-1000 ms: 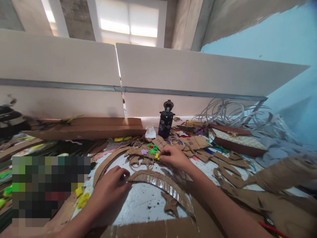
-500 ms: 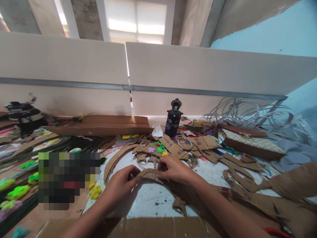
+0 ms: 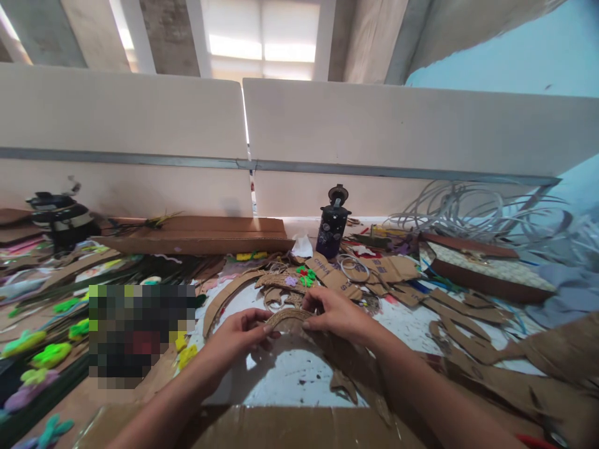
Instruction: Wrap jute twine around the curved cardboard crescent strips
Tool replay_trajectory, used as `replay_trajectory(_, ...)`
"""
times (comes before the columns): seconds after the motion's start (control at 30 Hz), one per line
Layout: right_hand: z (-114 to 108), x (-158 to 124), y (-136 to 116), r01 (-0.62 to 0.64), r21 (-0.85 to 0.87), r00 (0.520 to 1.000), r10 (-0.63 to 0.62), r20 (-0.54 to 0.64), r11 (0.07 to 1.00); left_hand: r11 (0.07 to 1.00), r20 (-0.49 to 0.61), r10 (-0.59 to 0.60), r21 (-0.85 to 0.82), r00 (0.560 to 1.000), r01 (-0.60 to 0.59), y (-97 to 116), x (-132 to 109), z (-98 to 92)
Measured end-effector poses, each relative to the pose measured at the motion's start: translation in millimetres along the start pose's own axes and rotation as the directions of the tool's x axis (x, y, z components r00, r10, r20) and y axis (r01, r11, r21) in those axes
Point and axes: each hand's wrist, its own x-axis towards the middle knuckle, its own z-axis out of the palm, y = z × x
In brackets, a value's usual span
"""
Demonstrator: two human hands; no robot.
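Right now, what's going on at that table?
A person's left hand holds one end of a curved brown strip; the right hand is at its upper curve, its grip unclear. Beyond them, a purple flower lies on another brown strip beside green pieces. A dark bottle stands farther back, lid open.
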Motion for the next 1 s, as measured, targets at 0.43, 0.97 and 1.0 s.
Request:
replay_trajectory(0.43,-38,-9,-15,0.148,-0.052,0.987,-0.144,0.067,0.988,1.0,-0.134,-0.01,-0.025,0.991,0.006,-4,1,-5.1)
replay_trajectory(0.97,-29,-17,-31,0.124,-0.232,0.992,-0.118,0.037,0.965,0.992,-0.127,-0.07,-0.109,0.989,0.056,-4,0,-1.1)
replay_trajectory(1.0,-27,-17,-32,0.133,-0.204,0.991,-0.126,0.05,0.97,0.992,-0.127,-0.064,-0.114,0.99,0.05,-5,0,-1.1)
